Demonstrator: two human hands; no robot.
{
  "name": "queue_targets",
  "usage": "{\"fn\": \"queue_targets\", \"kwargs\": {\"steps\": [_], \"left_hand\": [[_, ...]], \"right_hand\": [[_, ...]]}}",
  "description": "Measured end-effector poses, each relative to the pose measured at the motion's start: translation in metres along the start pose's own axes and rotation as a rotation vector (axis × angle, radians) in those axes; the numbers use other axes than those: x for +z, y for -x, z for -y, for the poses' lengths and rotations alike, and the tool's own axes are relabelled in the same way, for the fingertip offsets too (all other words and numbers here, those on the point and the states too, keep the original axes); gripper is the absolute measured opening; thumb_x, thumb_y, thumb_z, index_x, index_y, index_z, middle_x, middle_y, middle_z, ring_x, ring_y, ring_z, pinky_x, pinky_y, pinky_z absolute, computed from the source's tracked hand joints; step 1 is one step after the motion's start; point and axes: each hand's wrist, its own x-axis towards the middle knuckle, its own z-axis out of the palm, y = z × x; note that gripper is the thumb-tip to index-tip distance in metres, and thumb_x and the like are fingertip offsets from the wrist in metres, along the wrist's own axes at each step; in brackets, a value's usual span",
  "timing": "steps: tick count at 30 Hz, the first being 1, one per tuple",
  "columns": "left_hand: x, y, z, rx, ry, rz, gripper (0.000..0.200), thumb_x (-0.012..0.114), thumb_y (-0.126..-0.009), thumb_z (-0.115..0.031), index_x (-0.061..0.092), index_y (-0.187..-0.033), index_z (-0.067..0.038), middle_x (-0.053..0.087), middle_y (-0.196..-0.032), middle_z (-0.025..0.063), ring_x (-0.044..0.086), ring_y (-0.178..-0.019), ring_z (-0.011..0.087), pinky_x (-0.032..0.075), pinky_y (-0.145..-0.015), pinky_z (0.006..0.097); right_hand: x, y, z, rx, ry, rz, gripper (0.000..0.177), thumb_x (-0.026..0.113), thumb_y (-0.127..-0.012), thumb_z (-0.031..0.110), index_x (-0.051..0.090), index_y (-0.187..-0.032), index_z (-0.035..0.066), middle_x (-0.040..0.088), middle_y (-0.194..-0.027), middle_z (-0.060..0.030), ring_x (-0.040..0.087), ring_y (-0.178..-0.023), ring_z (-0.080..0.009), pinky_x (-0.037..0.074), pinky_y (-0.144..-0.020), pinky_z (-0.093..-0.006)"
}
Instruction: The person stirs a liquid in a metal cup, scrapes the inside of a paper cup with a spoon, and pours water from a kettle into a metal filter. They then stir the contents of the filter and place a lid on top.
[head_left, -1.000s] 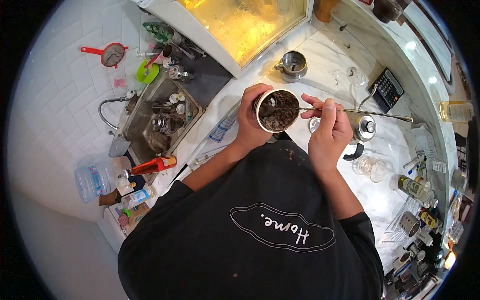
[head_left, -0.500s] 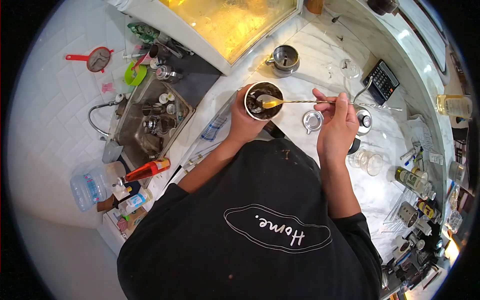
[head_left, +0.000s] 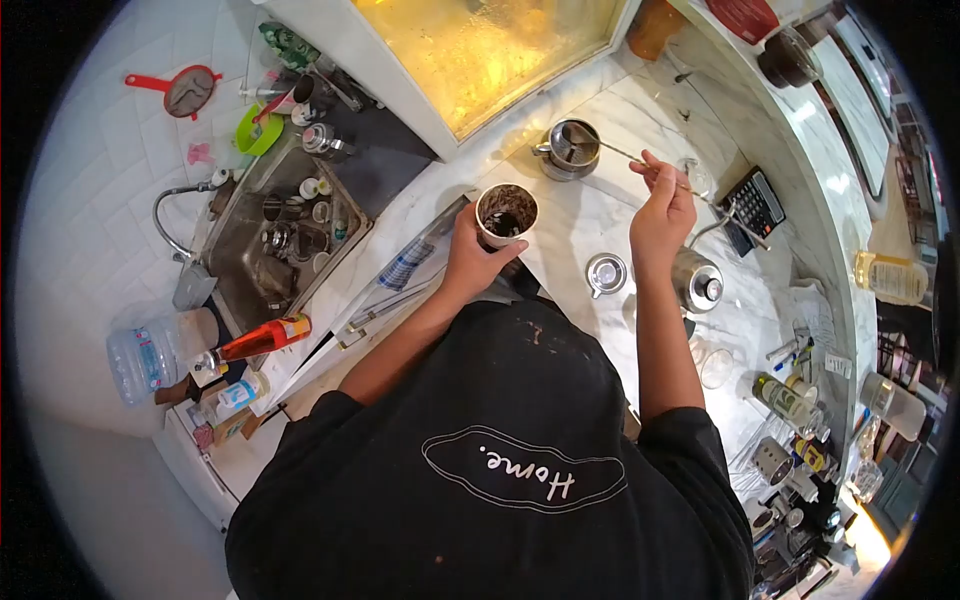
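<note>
My left hand (head_left: 474,258) is wrapped round a white cup (head_left: 510,197), held tilted at the counter's edge. Dark brown smears coat its inner wall, and something dark lies at the bottom. Between the fingers of my right hand (head_left: 660,212) is a long twisted-handled bar spoon (head_left: 626,155). The spoon's bowl end reaches into or over a stainless steel cup with a handle (head_left: 568,170), standing on the marble counter beyond the white cup. Below my right hand's wrist, a small round metal piece with a tab (head_left: 606,274) lies on the counter, beside a metal gooseneck kettle (head_left: 698,282).
A calculator (head_left: 752,208) lies at the right near the raised ledge. A glass (head_left: 713,368) and several bottles stand nearer me on the right. At left are a steel sink (head_left: 357,218) with dishes and a red-orange bottle (head_left: 265,338). A lit yellow case (head_left: 480,60) stands ahead.
The spoon has come out of the white cup and moved forward to the steel cup. My right hand has moved forward with it; the left still holds the white cup. The view has shifted.
</note>
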Motion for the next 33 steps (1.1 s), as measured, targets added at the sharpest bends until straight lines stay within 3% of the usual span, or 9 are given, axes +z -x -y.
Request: {"fn": "queue_targets", "kwargs": {"steps": [6,8,24,30,33], "left_hand": [[-0.010,-0.004,-0.001,-0.010,0.003,-0.041,0.073,0.091,-0.075,-0.018,0.053,-0.134,-0.002,0.063,-0.127,0.0131,0.060,-0.119,0.0254,0.047,-0.104,0.0398],[-0.008,-0.003,0.000,-0.040,0.069,-0.047,0.067,0.092,-0.073,-0.020,0.057,-0.128,-0.004,0.062,-0.123,0.0138,0.058,-0.117,0.0298,0.046,-0.103,0.0422],[0.002,-0.017,-0.008,-0.041,0.090,-0.006,0.067,0.093,-0.072,-0.022,0.060,-0.128,-0.005,0.064,-0.122,0.0133,0.059,-0.118,0.0303,0.047,-0.102,0.0421],[0.003,-0.016,-0.004,-0.005,0.049,-0.007,0.067,0.093,-0.072,-0.023,0.061,-0.127,-0.005,0.063,-0.123,0.0136,0.058,-0.120,0.0304,0.046,-0.103,0.0430],[-0.001,-0.016,-0.006,0.008,0.017,-0.004,0.067,0.093,-0.071,-0.021,0.061,-0.127,-0.005,0.063,-0.123,0.0137,0.059,-0.118,0.0315,0.046,-0.102,0.0431]], "right_hand": [[-0.005,0.013,-0.002,-0.118,0.230,0.208,0.037,0.043,-0.111,0.017,0.073,-0.108,-0.004,0.070,-0.123,-0.0187,0.064,-0.122,-0.0278,0.048,-0.106,-0.0395],[-0.012,0.013,0.001,-0.147,0.236,0.192,0.036,0.043,-0.111,0.016,0.072,-0.108,-0.004,0.070,-0.124,-0.0186,0.065,-0.120,-0.0272,0.049,-0.106,-0.0391],[-0.019,0.011,0.004,-0.087,0.143,0.097,0.039,0.044,-0.110,0.017,0.077,-0.103,-0.002,0.074,-0.118,-0.0117,0.071,-0.106,-0.0222,0.051,-0.092,-0.0336],[-0.017,0.014,0.000,-0.121,0.215,0.177,0.038,0.045,-0.109,0.015,0.078,-0.101,-0.003,0.074,-0.117,-0.0141,0.070,-0.107,-0.0240,0.051,-0.095,-0.0350],[-0.019,0.010,0.007,-0.067,0.143,0.072,0.037,0.044,-0.109,0.014,0.076,-0.104,-0.005,0.074,-0.115,-0.0148,0.070,-0.108,-0.0240,0.051,-0.097,-0.0354]]}}
